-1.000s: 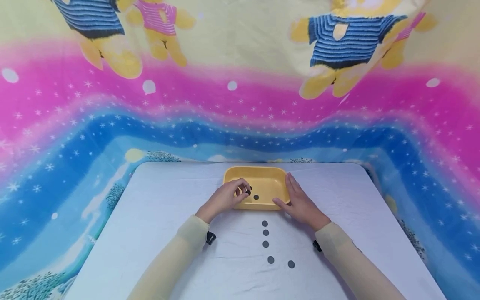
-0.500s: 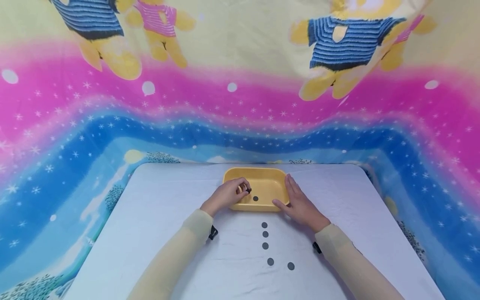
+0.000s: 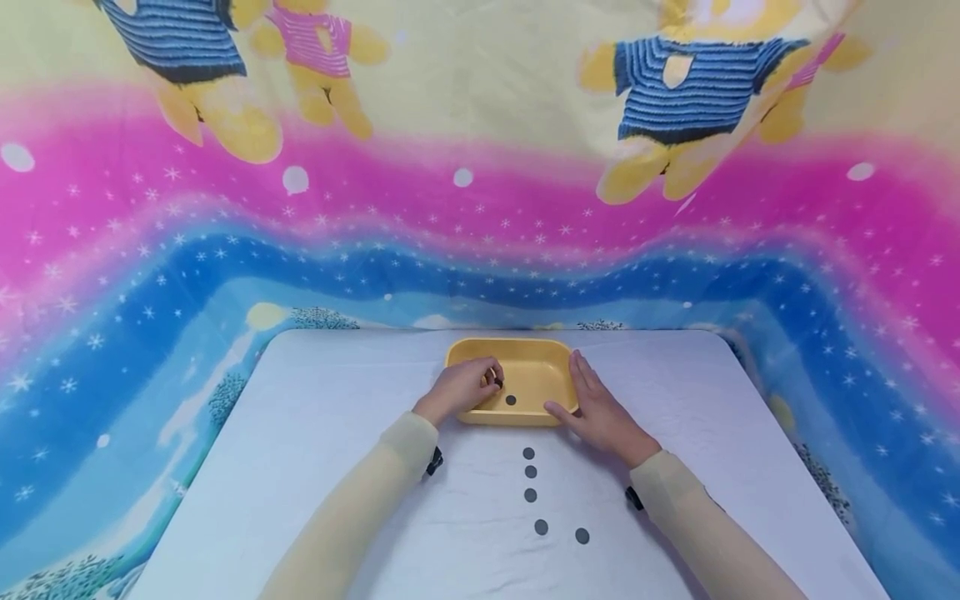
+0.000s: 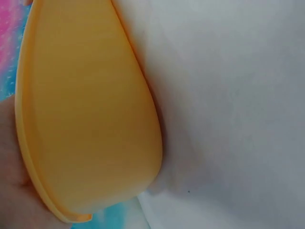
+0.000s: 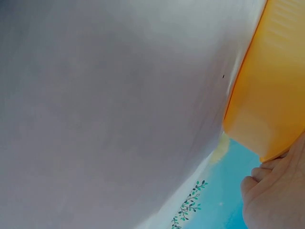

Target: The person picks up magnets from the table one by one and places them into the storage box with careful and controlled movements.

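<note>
A yellow rectangular basin [image 3: 540, 367] stands at the far side of the table. My left hand [image 3: 463, 388] reaches over its left rim, fingers curled with a small dark disc [image 3: 498, 383] pinched at the tips. Another dark round disc [image 3: 511, 400] lies on the basin floor near its front wall. My right hand [image 3: 606, 413] rests against the basin's right end, fingers straight along the outside and thumb at the front rim. In the left wrist view the basin's outer wall [image 4: 95, 105] hides the fingertips.
Several dark discs lie on the white tablecloth in front of the basin, among them a near one [image 3: 541, 527] and one farther right [image 3: 582, 536]. A patterned curtain [image 3: 480, 250] hangs behind the table.
My left hand and forearm have shifted slightly right, lower into the basin. The second dark spot by its fingertips no longer shows separately. My right hand keeps its place.
</note>
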`<state>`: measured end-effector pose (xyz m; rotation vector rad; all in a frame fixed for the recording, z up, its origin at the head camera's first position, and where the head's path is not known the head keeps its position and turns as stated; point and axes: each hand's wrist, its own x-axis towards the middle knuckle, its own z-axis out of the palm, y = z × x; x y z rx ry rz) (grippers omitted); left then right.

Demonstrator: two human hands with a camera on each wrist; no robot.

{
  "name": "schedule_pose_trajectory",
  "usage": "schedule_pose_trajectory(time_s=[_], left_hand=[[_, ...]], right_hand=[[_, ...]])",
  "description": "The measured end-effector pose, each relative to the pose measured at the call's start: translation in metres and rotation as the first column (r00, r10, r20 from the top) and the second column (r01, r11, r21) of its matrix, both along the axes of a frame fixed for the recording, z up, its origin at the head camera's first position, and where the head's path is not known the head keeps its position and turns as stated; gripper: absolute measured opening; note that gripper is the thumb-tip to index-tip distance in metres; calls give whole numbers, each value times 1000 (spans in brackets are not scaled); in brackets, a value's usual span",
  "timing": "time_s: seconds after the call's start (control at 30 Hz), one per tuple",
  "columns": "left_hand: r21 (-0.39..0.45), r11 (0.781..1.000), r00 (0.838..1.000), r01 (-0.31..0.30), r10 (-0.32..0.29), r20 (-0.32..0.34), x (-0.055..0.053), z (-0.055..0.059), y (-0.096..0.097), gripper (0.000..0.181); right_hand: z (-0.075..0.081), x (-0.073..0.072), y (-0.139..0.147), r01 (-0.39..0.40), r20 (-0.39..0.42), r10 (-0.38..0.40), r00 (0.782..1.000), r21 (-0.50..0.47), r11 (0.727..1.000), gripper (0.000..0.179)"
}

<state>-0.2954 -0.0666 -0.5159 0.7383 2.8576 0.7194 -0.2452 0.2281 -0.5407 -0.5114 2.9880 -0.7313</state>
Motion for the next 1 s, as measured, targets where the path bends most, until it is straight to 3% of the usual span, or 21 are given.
schedule_pose_trajectory(time_s=[0.4,1.0], left_hand=[[-107,994,1000,5,-5,-6,-5,-7,4,8],[-167,986,1000,-13,16,19,-4,-7,7,5]], right_hand=[[1,0,-1,0,9,0,1000,3,1000,115],[1,0,0,-2,6,2,1000,6,1000,114]])
